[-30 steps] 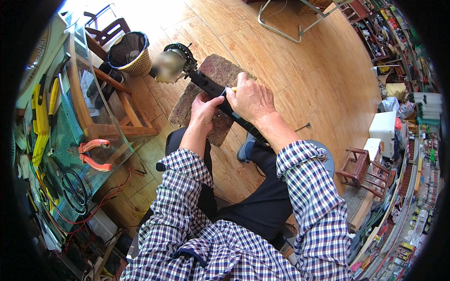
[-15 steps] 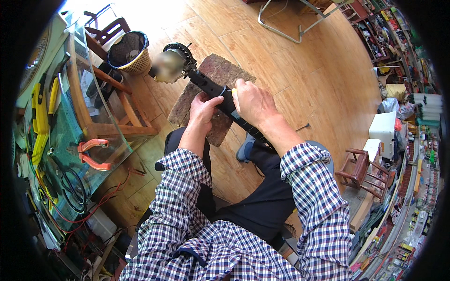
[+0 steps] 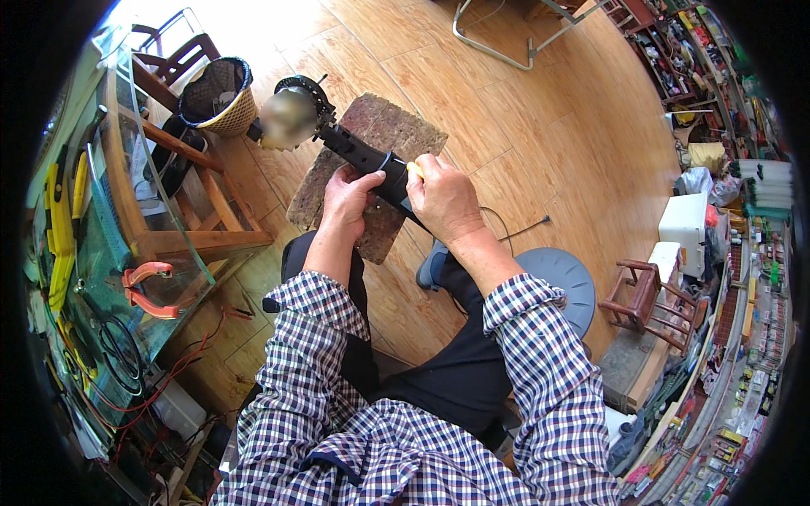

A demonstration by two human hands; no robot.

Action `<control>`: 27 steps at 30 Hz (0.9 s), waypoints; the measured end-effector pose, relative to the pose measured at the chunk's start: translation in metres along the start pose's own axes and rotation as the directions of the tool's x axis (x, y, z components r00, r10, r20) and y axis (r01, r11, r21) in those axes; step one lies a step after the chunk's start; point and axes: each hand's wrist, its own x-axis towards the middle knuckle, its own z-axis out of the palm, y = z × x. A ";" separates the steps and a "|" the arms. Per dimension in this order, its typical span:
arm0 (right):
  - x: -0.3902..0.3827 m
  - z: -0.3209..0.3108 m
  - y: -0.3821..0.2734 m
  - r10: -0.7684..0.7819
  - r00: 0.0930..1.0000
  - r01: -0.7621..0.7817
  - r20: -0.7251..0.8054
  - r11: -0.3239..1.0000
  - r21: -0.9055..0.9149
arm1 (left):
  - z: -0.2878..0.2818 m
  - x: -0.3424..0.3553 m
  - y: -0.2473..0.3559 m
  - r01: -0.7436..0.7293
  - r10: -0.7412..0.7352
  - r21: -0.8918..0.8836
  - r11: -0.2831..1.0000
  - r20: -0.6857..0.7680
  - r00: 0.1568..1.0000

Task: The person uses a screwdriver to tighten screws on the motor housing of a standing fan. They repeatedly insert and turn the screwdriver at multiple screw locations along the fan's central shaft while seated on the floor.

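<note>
You have both hands wrapped around the black power tool (image 3: 367, 158), which hangs in the air above the brown brick slab (image 3: 371, 152) on the wooden floor (image 3: 523, 143). Your left hand (image 3: 348, 198) is clamped on the body from the near side, and your right hand (image 3: 443, 194) grips it just behind, over a yellow part (image 3: 415, 169).

The round guarded head (image 3: 305, 99) of the tool points away from you, past the far left corner of the slab and close to the woven basket (image 3: 218, 99). If the head swings that way it could strike the basket or the wooden frame (image 3: 181, 190) left of the slab.

Your left hand's fingers sit close to the neck of the tool, so a slip forward would bring them toward the head. The cord (image 3: 515, 228) trails on the floor right of the slab near your foot (image 3: 430, 266) and could snag. Whether the tool is running, I cannot tell.
</note>
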 end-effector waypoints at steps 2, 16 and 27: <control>0.000 -0.002 -0.002 0.020 1.000 -0.019 0.023 1.000 -0.018 | 0.000 0.000 0.000 0.001 -0.001 0.004 1.000 -0.003 1.000; -0.001 0.001 0.007 0.001 1.000 -0.001 0.000 0.999 0.045 | 0.000 -0.002 0.000 -0.007 0.007 0.028 1.000 0.006 1.000; -0.004 0.001 0.011 -0.027 0.999 0.029 -0.030 0.996 0.087 | 0.003 -0.006 0.003 0.001 -0.001 0.016 1.000 -0.013 1.000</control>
